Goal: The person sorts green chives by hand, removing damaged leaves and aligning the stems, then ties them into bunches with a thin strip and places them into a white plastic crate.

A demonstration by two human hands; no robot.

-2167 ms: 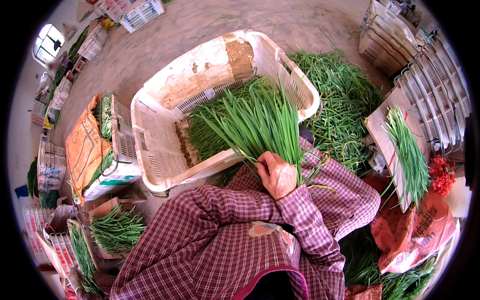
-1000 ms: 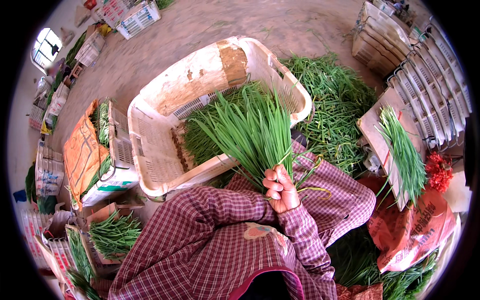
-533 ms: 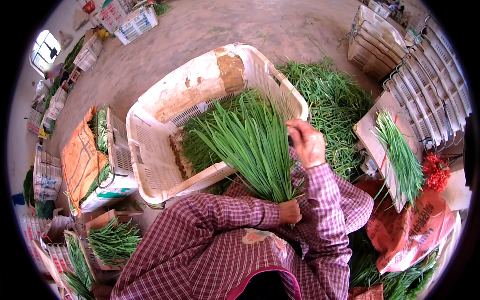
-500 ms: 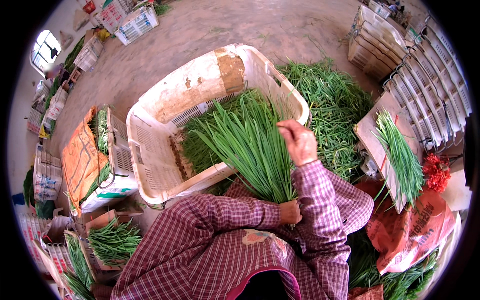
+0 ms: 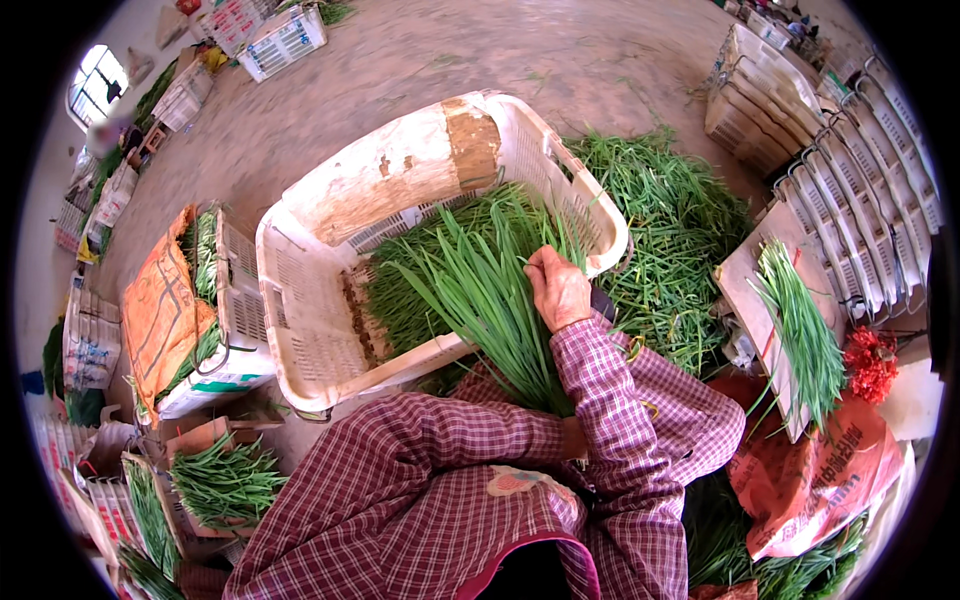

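Note:
A bunch of long green garlic chives [image 5: 480,290] fans out over the near rim of a worn white plastic crate [image 5: 330,388]. My left hand [image 5: 573,440], closed round the lower end of the bunch, is mostly hidden behind my right sleeve. At the right side of the leaves is my right hand [image 5: 560,288], its fingertips pinched together on the chives. More loose chives [image 5: 410,290] lie inside the crate. A strip of torn, stained board covers the crate's far wall.
Beyond the crate, a large heap of chives [image 5: 665,240] covers the floor. At right, a tied chive bundle [image 5: 800,315] lies on a board [image 5: 735,275], beside red ties [image 5: 870,355] and stacked crates [image 5: 850,200]. An orange sack [image 5: 165,320] covers a filled crate at left.
My right hand has moved left across the leaves, and its forearm now covers most of my left hand. The bunch looks narrower at its right side. The view has shifted slightly.

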